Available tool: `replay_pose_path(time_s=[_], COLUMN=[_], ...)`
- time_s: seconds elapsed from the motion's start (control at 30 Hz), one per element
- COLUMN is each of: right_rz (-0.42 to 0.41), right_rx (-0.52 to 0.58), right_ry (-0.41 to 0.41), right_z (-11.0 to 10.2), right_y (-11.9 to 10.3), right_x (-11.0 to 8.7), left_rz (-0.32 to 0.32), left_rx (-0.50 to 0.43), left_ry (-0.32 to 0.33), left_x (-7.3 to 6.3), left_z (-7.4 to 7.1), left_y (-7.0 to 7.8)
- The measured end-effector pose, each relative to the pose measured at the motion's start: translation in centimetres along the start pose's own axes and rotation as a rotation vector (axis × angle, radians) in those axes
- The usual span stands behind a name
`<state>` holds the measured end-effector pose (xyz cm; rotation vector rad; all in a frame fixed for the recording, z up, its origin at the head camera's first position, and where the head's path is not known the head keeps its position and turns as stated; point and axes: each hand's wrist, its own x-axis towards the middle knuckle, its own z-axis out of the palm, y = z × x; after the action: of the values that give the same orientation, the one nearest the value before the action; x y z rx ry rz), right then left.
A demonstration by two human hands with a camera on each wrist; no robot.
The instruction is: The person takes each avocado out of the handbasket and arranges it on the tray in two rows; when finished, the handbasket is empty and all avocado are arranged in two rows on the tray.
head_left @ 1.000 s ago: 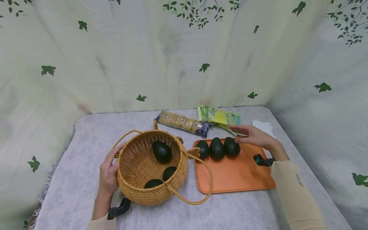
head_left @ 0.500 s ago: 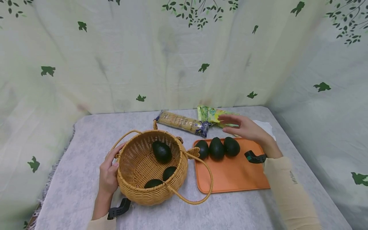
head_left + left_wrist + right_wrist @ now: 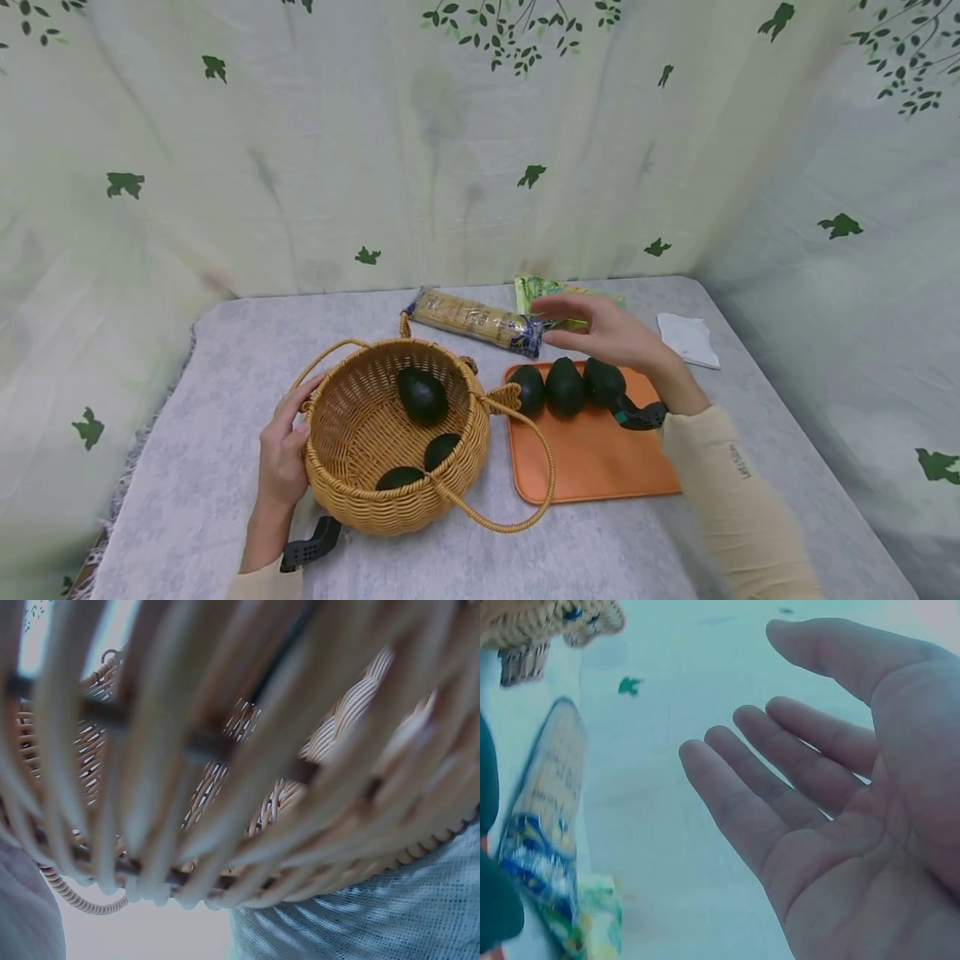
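My left hand holds the left side of a wicker basket, thumb near its rim. Inside lie three dark green avocados, the largest visible one towards the back. Three more avocados stand in a row along the back of an orange tray. My right hand hovers past them, fingers extended and nothing in its grasp; the right wrist view shows its bare palm. Near its fingertips is a clear packet of dried noodles. In the left wrist view, the basket's weave fills most of the picture.
A green and yellow packet lies behind the right hand, partly hidden. White folded paper sits right of the tray. The basket's looped handle hangs towards the tray's left edge. Leaf-printed cloth hangs behind the table.
My right hand has moved left and away from the avocados, towards the noodle packet, uncovering the white paper. The left hand and basket stay where they were.
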<state>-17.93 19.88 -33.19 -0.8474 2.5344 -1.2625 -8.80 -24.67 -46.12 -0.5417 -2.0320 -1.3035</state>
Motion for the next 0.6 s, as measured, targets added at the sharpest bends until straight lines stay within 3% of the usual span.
replay_pose_path(time_s=[0.2,0.43,0.6], right_rz=[-0.063,-0.063,-0.108], right_rx=[0.021,0.071,0.064], right_ry=[-0.023,-0.056,-0.072], right_z=[0.9,2.3,3.1], right_y=[-1.5,-2.9,-3.4], right_x=[0.9,1.7,2.4], left_rz=[0.007,0.02,0.009], left_rx=[-0.001,-0.008,-0.007], left_ry=[0.001,-0.003,-0.009], left_x=[0.1,0.2,0.1], left_z=[0.1,0.0,0.0], left_y=[0.0,0.0,0.1])
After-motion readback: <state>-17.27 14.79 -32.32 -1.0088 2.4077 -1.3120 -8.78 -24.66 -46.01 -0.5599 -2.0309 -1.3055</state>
